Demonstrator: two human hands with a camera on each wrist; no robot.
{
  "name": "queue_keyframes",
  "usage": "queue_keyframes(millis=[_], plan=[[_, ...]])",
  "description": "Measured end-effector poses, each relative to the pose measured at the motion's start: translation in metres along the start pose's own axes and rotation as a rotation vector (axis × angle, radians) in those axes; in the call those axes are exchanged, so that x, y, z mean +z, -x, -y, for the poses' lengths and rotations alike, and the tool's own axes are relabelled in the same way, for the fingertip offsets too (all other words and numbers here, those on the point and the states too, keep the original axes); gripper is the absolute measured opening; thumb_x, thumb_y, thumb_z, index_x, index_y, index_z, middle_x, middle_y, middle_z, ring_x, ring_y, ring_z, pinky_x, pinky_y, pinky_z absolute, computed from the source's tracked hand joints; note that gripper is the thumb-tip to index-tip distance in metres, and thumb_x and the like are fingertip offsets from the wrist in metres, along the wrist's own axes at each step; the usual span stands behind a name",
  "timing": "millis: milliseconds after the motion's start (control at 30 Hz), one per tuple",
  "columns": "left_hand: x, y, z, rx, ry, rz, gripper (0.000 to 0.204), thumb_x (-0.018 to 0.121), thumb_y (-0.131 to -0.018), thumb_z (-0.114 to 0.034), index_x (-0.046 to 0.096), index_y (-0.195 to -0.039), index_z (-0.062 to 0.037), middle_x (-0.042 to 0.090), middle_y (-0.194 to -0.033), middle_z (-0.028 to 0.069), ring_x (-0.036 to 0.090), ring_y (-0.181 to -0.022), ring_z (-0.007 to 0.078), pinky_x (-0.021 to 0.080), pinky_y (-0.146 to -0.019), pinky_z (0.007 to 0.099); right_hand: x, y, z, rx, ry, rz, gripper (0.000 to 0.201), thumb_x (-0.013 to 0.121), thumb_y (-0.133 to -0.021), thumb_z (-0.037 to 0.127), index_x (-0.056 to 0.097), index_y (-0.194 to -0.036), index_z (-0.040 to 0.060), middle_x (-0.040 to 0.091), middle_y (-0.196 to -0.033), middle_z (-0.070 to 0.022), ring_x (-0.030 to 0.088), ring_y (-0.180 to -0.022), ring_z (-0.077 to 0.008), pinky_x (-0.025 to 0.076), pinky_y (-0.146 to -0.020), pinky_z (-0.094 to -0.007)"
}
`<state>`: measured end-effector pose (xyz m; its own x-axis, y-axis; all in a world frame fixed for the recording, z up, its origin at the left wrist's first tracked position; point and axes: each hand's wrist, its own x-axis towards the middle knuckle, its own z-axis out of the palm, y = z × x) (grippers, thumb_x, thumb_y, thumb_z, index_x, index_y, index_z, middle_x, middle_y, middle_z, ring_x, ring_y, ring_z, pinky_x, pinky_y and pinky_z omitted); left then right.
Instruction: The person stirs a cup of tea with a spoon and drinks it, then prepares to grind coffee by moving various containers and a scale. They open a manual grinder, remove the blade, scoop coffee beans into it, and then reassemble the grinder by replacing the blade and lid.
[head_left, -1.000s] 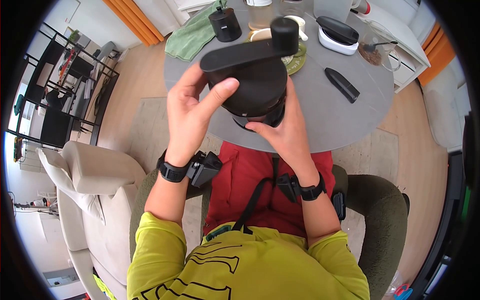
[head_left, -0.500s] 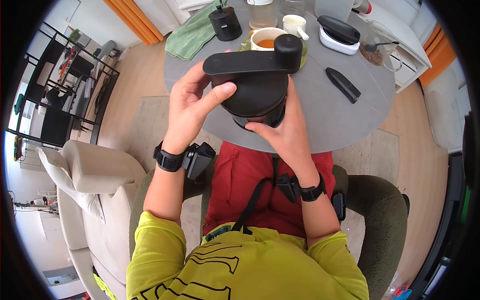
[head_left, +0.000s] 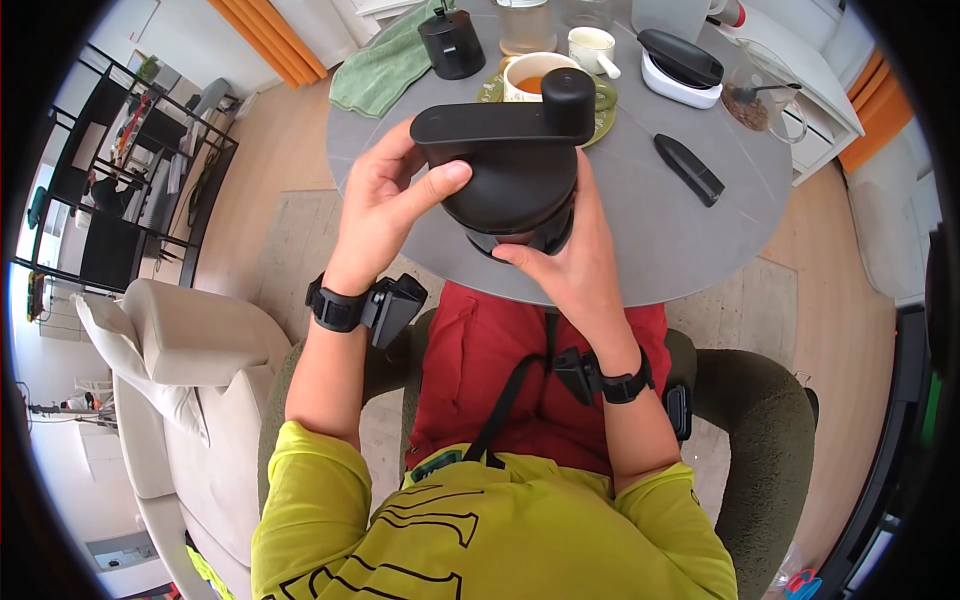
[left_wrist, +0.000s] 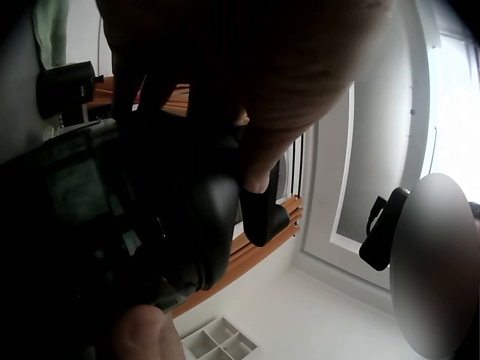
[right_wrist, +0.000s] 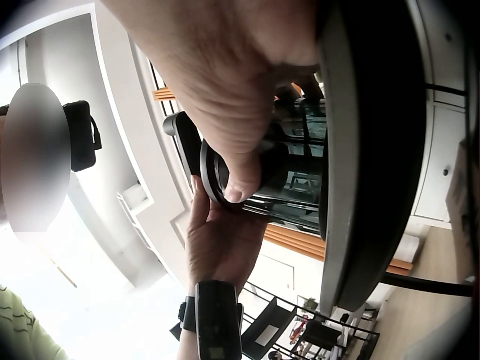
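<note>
Head view looks down; wrist views look up — all share grinder (head_left: pixel 515 185).

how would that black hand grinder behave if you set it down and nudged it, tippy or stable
Probably rigid: the grinder looks hard and holds its shape between the left hand and right hand. Likely top-heavy, since the crank arm with its knob sticks out to one side. On its side it might roll.

No legible text; only unreadable black lettering on the yellow shirt (head_left: pixel 440 530).
</note>
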<state>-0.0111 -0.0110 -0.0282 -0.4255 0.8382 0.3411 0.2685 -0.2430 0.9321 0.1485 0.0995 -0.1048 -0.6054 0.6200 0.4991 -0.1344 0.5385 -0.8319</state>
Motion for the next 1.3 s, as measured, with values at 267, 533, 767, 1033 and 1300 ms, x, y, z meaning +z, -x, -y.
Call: queue_keyframes(millis=[267,533,767,1033,1300], plan=[[0.011,-0.001,0.0,0.127,-0.114,-0.026,0.033,0.072,-0.085,-0.012,0.063,-0.114,-0.0002,0.064,-0.113,0.0065,0.058,-0.105,0.014,0.044,-0.095,0.0311,0.001,0.001,0.001,0.027,-0.02,-0.002,0.108,0.088,-0.063,0.028,0.025,-0.145,-0.0017,0.044,-0.138,-0.0228,0.047,-0.125,-0.0384,0.04,-0.102,-0.0435],[0.011,0.003,-0.003,0.008,-0.03,-0.059,0.035,0.071,-0.086,-0.014,0.062,-0.117,-0.0003,0.065,-0.108,0.004,0.058,-0.104,0.0135,0.045,-0.093,0.0297,0.0,0.0,0.0,0.002,0.0,-0.001,0.107,0.088,-0.064,0.028,0.025,-0.145,-0.0016,0.043,-0.139,-0.0222,0.046,-0.127,-0.038,0.04,-0.103,-0.0432],[0.015,0.005,-0.003,0.021,0.032,-0.095,0.034,0.069,-0.088,-0.013,0.061,-0.119,0.0003,0.065,-0.111,0.005,0.058,-0.105,0.0138,0.044,-0.094,0.0296,0.001,0.0,0.0,0.003,-0.008,-0.005,0.106,0.087,-0.064,0.029,0.025,-0.145,-0.0017,0.043,-0.139,-0.0226,0.046,-0.126,-0.0384,0.04,-0.103,-0.0431],[0.012,-0.003,-0.019,0.12,0.045,-0.212,0.034,0.057,-0.095,-0.024,0.059,-0.12,-0.0007,0.06,-0.126,0.0163,0.056,-0.116,0.0203,0.041,-0.102,0.034,0.001,0.001,-0.001,-0.025,-0.01,-0.015,0.108,0.087,-0.065,0.03,0.023,-0.147,-0.0016,0.044,-0.137,-0.0244,0.047,-0.125,-0.0391,0.039,-0.103,-0.0429],[0.019,0.01,-0.009,0.033,0.098,-0.172,0.033,0.066,-0.09,-0.012,0.06,-0.121,-0.0006,0.065,-0.114,0.0069,0.058,-0.107,0.0135,0.043,-0.096,0.0289,0.001,0.0,-0.001,-0.014,-0.005,-0.013,0.107,0.087,-0.065,0.029,0.024,-0.146,-0.0019,0.043,-0.138,-0.0239,0.046,-0.125,-0.039,0.039,-0.103,-0.0432]])
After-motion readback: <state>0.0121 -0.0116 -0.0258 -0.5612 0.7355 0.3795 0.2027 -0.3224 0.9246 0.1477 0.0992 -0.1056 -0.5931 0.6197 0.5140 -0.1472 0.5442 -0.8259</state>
